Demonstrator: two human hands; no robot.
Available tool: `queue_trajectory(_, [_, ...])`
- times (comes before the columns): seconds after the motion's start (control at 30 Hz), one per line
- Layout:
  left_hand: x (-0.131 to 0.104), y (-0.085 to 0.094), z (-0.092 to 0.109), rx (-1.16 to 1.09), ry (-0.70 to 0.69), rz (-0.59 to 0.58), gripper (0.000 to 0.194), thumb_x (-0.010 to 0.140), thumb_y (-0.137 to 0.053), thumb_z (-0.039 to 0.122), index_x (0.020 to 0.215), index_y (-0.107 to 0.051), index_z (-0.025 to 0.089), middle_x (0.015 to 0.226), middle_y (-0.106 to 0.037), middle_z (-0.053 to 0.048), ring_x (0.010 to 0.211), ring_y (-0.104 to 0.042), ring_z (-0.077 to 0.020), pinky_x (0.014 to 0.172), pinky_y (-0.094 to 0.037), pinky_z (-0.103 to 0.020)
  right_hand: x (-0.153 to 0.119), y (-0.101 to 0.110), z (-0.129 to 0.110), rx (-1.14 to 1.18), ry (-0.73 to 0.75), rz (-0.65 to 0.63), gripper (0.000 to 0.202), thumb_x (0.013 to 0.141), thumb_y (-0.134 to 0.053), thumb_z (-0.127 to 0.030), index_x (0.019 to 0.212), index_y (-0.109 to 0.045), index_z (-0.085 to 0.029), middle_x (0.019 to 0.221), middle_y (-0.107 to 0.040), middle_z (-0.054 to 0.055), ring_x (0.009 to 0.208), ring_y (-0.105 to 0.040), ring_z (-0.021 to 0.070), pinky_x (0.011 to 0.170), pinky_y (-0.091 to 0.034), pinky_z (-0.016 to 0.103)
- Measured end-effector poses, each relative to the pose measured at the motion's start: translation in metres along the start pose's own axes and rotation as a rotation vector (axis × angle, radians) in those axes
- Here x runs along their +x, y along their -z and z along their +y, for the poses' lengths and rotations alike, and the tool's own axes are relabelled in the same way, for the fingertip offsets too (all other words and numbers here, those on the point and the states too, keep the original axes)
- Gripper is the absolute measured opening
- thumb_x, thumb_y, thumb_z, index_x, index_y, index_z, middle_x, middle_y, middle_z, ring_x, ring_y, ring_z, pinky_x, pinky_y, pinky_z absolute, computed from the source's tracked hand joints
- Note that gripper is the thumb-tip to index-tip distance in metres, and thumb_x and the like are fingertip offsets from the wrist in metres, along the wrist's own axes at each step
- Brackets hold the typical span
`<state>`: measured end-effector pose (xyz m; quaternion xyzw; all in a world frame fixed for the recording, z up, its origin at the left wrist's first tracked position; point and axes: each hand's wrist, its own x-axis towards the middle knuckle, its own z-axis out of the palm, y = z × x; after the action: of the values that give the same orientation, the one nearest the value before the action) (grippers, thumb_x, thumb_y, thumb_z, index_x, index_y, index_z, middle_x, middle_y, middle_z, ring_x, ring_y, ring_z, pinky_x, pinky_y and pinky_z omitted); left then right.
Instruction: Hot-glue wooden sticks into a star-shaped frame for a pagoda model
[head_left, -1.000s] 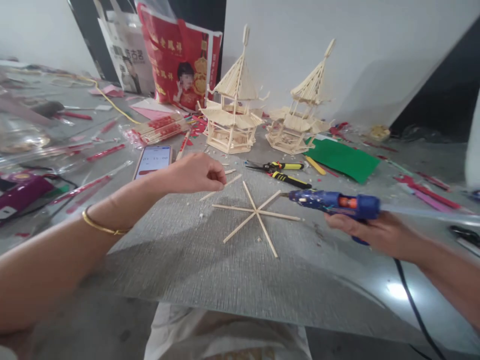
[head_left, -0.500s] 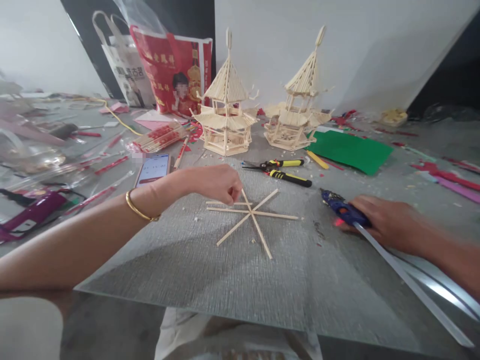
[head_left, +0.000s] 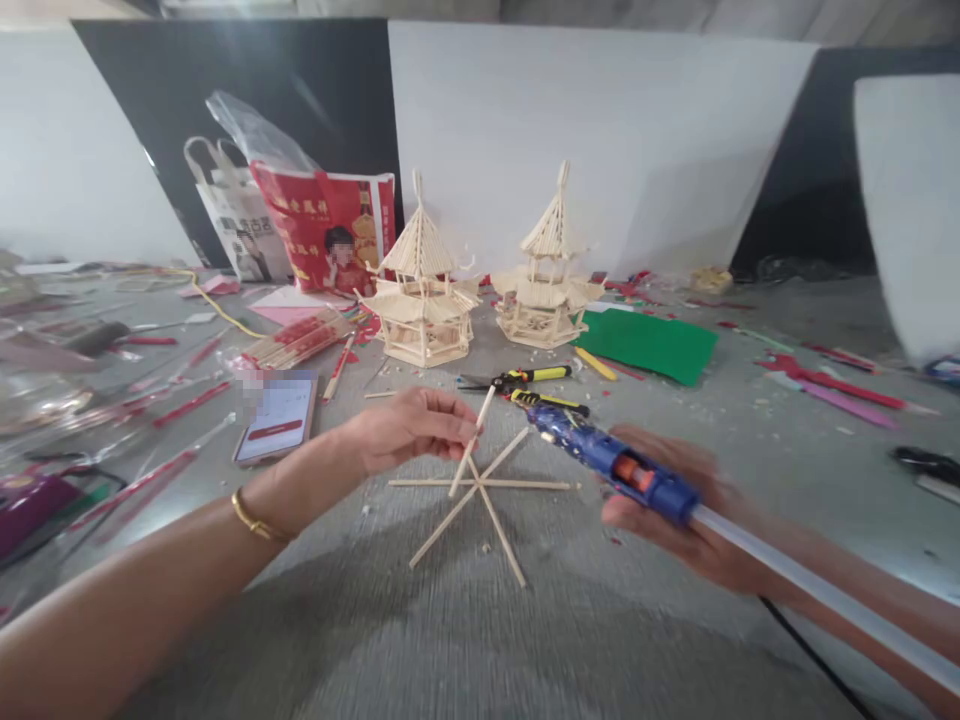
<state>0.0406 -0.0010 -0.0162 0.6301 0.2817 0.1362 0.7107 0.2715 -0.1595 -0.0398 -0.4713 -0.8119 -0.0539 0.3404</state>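
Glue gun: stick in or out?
In: a clear glue stick sticks out of the rear of the blue glue gun in the right hand. How far inside, cannot tell.

Free room fronts the stick star (head_left: pixel 478 484); pliers (head_left: pixel 517 381) obstruct beyond.

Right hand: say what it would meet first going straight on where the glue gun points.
Probably the pliers: the glue gun in the right hand points towards them. Depth is unclear; it may pass above.
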Motion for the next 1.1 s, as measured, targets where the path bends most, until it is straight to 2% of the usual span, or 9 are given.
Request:
queue_trajectory(0.13, [-0.003,-0.007,-0.005,-0.079,0.003,0.000,0.021,0.058,-0.080,0.024,0.067,-0.066,0.012,0.058,-0.062,0.001,0.051,-0.054,-0.0046,0.052,-0.044,-0.016,0.012,0.000,-0.002,0.022,0.022,-0.004,0.027,0.090,-0.045,-0.048,0.082,-0.048,-0.022,0.066,-0.052,-0.002,0.053,-0.051,0.0125,0.048,-0.040,0.026])
queue_trajectory(0.3, [-0.005,-0.011,-0.007,-0.130,-0.023,0.016,0.020,0.058,-0.080,0.023,0.065,-0.066,0.012,0.058,-0.061,0.000,0.050,-0.053,-0.0047,0.052,-0.043,-0.016,0.014,0.005,-0.010,-0.033,-0.001,-0.054,0.032,0.091,-0.041,-0.052,0.081,-0.048,-0.022,0.068,-0.055,-0.001,0.057,-0.055,0.0135,0.052,-0.042,0.027])
queue_trajectory(0.5, [-0.003,-0.014,-0.007,-0.163,-0.046,0.018,0.021,0.058,-0.081,0.023,0.066,-0.066,0.011,0.060,-0.062,0.000,0.051,-0.054,-0.0047,0.052,-0.044,-0.016,0.015,0.005,-0.012,-0.010,0.015,-0.040,0.032,0.091,-0.042,-0.051,0.080,-0.047,-0.022,0.066,-0.055,-0.001,0.054,-0.054,0.0130,0.049,-0.041,0.026])
queue_trajectory(0.83, [-0.004,-0.014,-0.008,-0.166,-0.077,-0.027,0.019,0.061,-0.079,0.022,0.068,-0.065,0.011,0.060,-0.062,0.000,0.052,-0.054,-0.0051,0.053,-0.042,-0.017,0.016,0.004,-0.011,-0.037,0.002,-0.027,0.022,0.090,-0.047,-0.043,0.084,-0.048,-0.023,0.069,-0.056,-0.002,0.059,-0.055,0.0140,0.053,-0.043,0.028])
queue_trajectory(1.1, [-0.008,-0.013,-0.007,-0.215,-0.095,-0.010,0.020,0.059,-0.080,0.021,0.066,-0.064,0.011,0.060,-0.064,-0.001,0.049,-0.054,-0.0046,0.051,-0.042,-0.016,0.017,0.003,-0.012,-0.040,-0.009,-0.010,0.025,0.090,-0.046,-0.047,0.081,-0.047,-0.023,0.066,-0.055,-0.001,0.055,-0.055,0.0145,0.048,-0.043,0.029])
